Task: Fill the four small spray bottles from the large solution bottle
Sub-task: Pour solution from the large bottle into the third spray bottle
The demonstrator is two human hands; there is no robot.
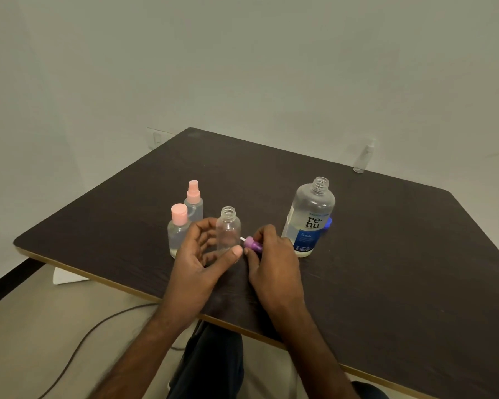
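Two small bottles stand at the left of the dark table (pixel 386 254): the pink-cap bottle (pixel 179 230) and, behind it, the pink spray bottle (pixel 194 202). The left hand (pixel 198 256) curls round the open small bottle (pixel 228 228). The right hand (pixel 272 263) pinches the purple spray top (pixel 253 245) just beside it. The big solution bottle (pixel 308 217) stands open, further right.

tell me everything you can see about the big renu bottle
The large solution bottle is clear plastic with rounded shoulders and a bare threaded neck, its cap off. A white and blue label reads "renu". It stands upright on the dark table, right of the right hand, which does not touch it. A blue cap lies just behind it.
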